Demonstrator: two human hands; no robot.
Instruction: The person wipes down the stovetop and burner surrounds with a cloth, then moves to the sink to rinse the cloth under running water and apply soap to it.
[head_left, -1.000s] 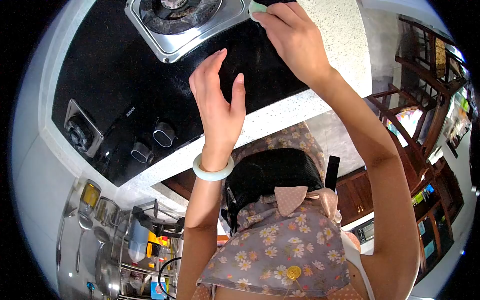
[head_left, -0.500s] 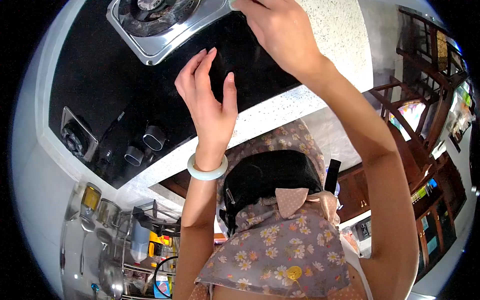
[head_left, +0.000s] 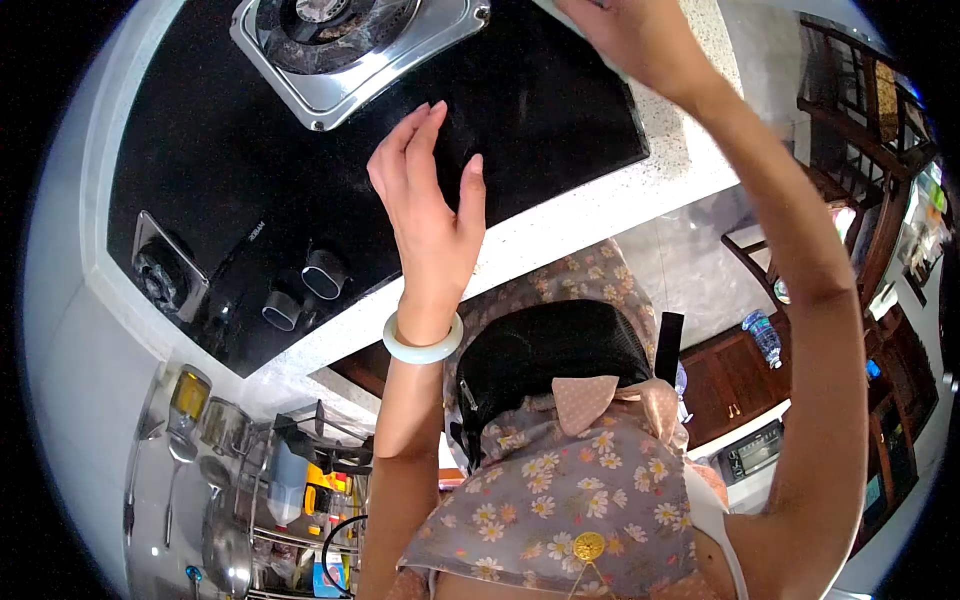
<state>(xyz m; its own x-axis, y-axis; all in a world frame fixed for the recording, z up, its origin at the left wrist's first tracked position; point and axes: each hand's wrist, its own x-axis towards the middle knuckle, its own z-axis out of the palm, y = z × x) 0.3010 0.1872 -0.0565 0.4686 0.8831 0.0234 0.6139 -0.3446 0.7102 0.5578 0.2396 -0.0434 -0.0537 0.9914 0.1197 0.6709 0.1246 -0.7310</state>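
Observation:
Over the black glass cooktop (head_left: 540, 150), my left hand (head_left: 425, 195) hovers open, fingers stretched and thumb apart, holding nothing. It wears a pale bangle (head_left: 423, 352) on the wrist. At the top edge of the view, my right hand (head_left: 645, 40) is beyond the cooktop's right part, with its fingers bent and mostly cut off by the frame. What they hold, if anything, I cannot make out. Up and left of my left hand is a steel-framed gas burner (head_left: 330, 85).
Two control knobs (head_left: 325, 274) and a smaller burner (head_left: 165, 265) are at the cooktop's left. A speckled white counter edge (head_left: 560, 222) runs along the front. Lower left, utensils hang by a rack (head_left: 300, 535). A bottle (head_left: 763, 338) is at the right, near dark wooden furniture (head_left: 720, 400).
My right hand has moved right, away from the burner's corner where a small pale thing showed at its fingertips. My left hand stays open over the cooktop. The view has shifted slightly.

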